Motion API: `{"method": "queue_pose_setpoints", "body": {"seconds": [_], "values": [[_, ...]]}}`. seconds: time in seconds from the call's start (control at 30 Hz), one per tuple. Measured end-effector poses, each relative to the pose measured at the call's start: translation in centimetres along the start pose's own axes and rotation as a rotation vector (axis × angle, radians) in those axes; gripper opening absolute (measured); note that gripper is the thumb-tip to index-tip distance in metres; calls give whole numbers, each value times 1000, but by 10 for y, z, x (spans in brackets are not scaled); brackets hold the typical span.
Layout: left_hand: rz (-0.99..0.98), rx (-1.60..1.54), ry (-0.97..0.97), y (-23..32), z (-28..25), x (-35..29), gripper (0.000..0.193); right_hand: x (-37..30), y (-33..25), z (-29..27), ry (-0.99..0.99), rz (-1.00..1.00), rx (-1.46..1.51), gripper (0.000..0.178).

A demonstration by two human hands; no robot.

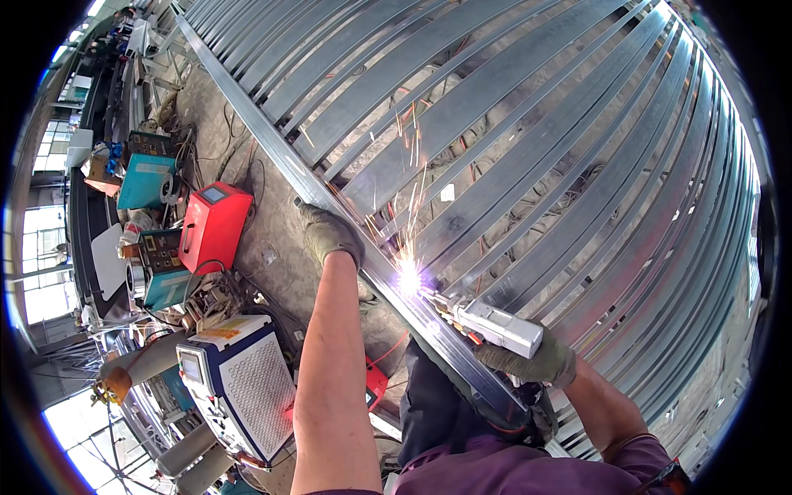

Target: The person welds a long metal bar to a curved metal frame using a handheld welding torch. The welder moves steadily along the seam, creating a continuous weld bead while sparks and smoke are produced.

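My right hand [540, 360], in an olive work glove, grips a handheld welding gun [497, 327] with a boxy silver body. Its tip meets a long steel rail [470, 363], where a bright white-violet arc [409, 282] glows and orange sparks fly up and away. The glare hides the exact contact spot. My left hand [332, 234], gloved alike, is closed on the outer edge of the same rail, a little beyond the arc. Its fingers are partly hidden. Many flat steel slats [495, 181] run off from the rail in a large grating.
On the left stand a red machine [216, 224], teal machines [148, 173] and a white-and-blue cabinet [247, 384] with a perforated side. Cables [239, 140] lie over the concrete floor and below the slats. A red box [376, 383] sits beside my left forearm.
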State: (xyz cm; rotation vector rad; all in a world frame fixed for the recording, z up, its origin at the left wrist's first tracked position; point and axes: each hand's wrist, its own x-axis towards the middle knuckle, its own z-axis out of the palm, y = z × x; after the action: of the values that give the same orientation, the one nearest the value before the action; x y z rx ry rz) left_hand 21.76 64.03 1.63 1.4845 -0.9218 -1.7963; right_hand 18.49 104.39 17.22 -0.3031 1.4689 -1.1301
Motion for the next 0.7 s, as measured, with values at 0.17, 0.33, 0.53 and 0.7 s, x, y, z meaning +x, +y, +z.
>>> {"method": "queue_pose_setpoints", "body": {"seconds": [0.17, 0.33, 0.53, 0.7], "values": [[-11, -3, -27, 0, 13, -11, 75, -2, 7, 0, 45, -94, -39, 42], [237, 74, -152, -53, -55, 89, 77, -4, -2, 2, 9, -67, -30, 43], [101, 45, -170, -47, -15, 48, 78, -6, 4, -4, 21, 26, -32, 47], [155, 191, -136, -43, -35, 63, 75, -8, -12, -2, -9, 55, -35, 49]]}}
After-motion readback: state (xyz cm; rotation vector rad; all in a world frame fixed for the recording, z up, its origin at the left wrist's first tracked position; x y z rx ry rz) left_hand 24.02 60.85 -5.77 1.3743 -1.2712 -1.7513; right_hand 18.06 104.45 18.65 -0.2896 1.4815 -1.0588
